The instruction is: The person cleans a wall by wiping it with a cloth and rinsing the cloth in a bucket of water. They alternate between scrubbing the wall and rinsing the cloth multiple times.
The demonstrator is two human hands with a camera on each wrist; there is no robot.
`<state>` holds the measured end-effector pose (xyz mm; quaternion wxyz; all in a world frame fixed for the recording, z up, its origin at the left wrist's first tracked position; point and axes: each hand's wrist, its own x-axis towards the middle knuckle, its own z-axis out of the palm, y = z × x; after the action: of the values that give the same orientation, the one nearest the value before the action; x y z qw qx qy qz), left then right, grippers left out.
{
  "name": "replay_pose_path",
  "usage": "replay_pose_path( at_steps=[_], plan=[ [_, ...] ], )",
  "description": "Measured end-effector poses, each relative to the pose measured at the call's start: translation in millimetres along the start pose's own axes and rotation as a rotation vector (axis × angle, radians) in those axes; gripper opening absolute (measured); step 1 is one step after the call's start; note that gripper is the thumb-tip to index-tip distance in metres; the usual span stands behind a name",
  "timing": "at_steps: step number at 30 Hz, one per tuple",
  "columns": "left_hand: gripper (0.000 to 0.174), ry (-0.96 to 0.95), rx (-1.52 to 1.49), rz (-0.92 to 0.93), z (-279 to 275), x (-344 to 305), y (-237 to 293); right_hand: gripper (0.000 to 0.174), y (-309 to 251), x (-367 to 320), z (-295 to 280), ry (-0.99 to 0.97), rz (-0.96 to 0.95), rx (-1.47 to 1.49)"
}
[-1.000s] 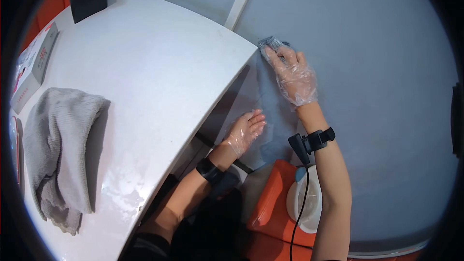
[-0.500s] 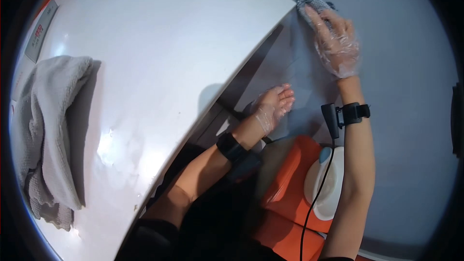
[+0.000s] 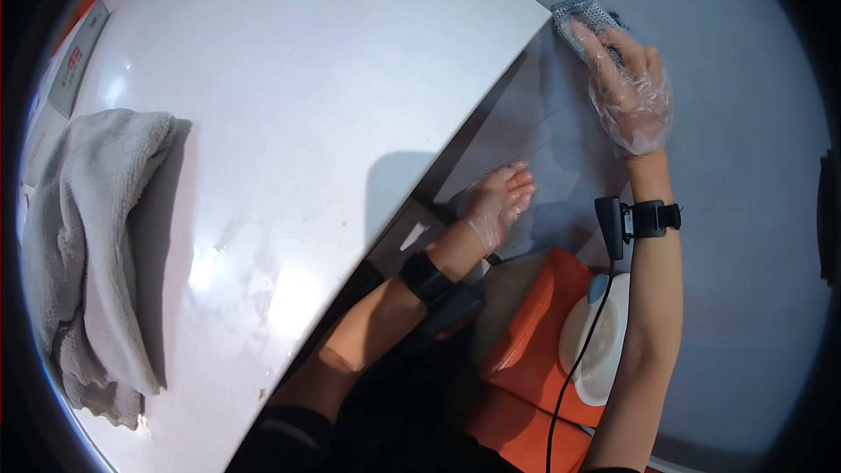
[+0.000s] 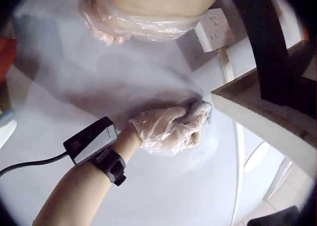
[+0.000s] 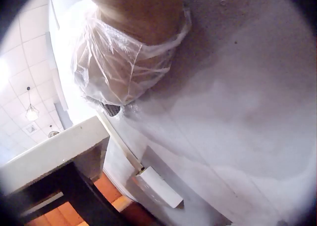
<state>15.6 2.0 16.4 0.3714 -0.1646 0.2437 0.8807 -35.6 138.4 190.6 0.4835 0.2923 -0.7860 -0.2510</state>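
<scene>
My right hand [image 3: 632, 92], in a clear plastic glove, grips a grey mesh cleaning cloth [image 3: 583, 16] against the grey wall [image 3: 745, 236]. The cloth is right by the far corner of the white table [image 3: 350, 61]. In the left wrist view, the cloth [image 4: 204, 108] bunches out past the fingertips; in the right wrist view the glove hides most of it. My left hand [image 3: 495, 208], also gloved, holds nothing. It hangs beside the table's edge near the wall, its fingers loosely bent.
A crumpled grey towel [image 3: 109, 236] and a printed box [image 3: 81, 60] lie on the table's left side. Below my right forearm, a white basin [image 3: 574, 337] rests on an orange seat [image 3: 534, 320]. A white socket box [image 4: 215, 30] sits on the wall under the table.
The head view has shifted, so table and hands appear further right and hands higher. My right hand keeps its grip on the cloth at the wall by the table corner.
</scene>
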Motion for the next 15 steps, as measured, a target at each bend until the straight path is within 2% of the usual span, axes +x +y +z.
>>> replay_pose_path(
  at_steps=[15],
  plan=[
    [0.029, 0.028, 0.032, 0.001, 1.2, 21.7, 11.3, 0.057, 5.2, -12.8, 3.0, 0.008, 0.039, -0.002]
  ],
)
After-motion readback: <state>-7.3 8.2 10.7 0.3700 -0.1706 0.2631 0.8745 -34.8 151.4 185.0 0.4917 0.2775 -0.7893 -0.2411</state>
